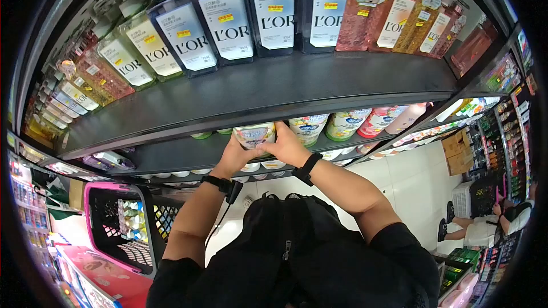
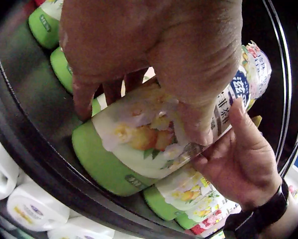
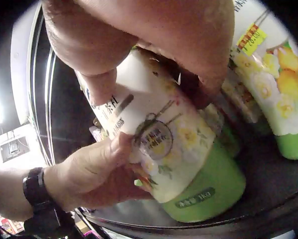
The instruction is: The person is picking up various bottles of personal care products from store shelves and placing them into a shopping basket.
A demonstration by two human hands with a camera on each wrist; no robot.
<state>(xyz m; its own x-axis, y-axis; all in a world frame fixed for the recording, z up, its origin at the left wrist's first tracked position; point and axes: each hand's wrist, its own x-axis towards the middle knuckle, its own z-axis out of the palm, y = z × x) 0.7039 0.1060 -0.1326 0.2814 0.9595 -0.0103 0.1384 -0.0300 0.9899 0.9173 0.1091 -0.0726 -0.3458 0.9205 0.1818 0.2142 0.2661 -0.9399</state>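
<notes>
1. my left hand (image 1: pixel 230 158) is curling, partly closed, round the green-based bottle (image 1: pixel 255 136) at mid-frame in the head view.
2. my right hand (image 1: pixel 290 146) is gripping the same bottle, fingers bent, thumb pressing its label.
3. the upper shelf (image 1: pixel 257 88) is overhanging close above; the lower shelf (image 1: pixel 160 155) is stretching toward the left of the frame, giving sideways room.
4. the green-based bottle is lying between my palms, similar bottles (image 1: pixel 347 125) standing to its right.

"L'OR" on pump-bottle labels (image 1: pixel 274 14); "1KG" on green-based bottle (image 3: pixel 209 181).
</notes>
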